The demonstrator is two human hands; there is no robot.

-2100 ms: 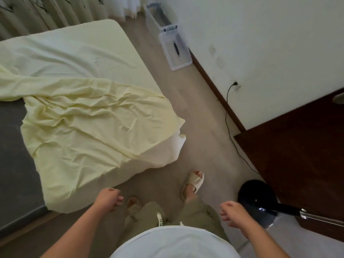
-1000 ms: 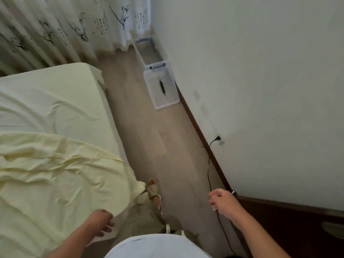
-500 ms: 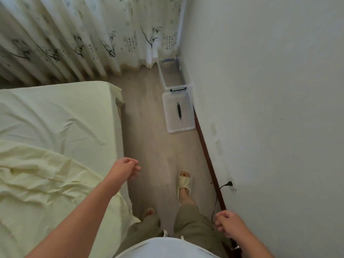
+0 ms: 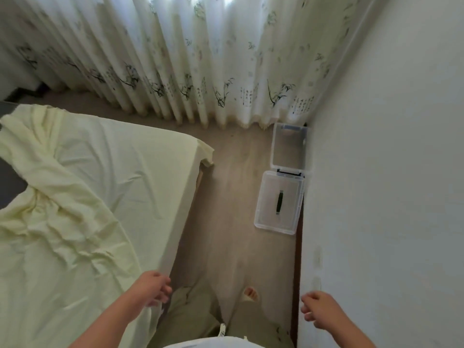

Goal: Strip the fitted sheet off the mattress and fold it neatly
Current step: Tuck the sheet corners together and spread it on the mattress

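Observation:
The pale yellow fitted sheet [image 4: 75, 197] lies on the bed at the left. Its near part is pulled loose and bunched in wrinkled folds, while its far right corner [image 4: 203, 151] still wraps the mattress. A strip of dark grey bare mattress [image 4: 10, 187] shows at the far left. My left hand [image 4: 153, 288] hangs with loosely curled fingers over the sheet's near right edge and holds nothing. My right hand [image 4: 317, 310] hovers by the wall with loosely curled fingers, holding nothing.
A narrow aisle of wood floor [image 4: 236, 222] runs between the bed and the white wall [image 4: 389, 197]. A clear plastic bin [image 4: 288, 146] and its lid [image 4: 278, 202] lie by the wall. Patterned curtains [image 4: 175, 59] hang at the far end.
I have walked up the aisle along the bed and turned toward the curtains. My left hand dropped back to the sheet's edge. The dark furniture and black fan base have left the view.

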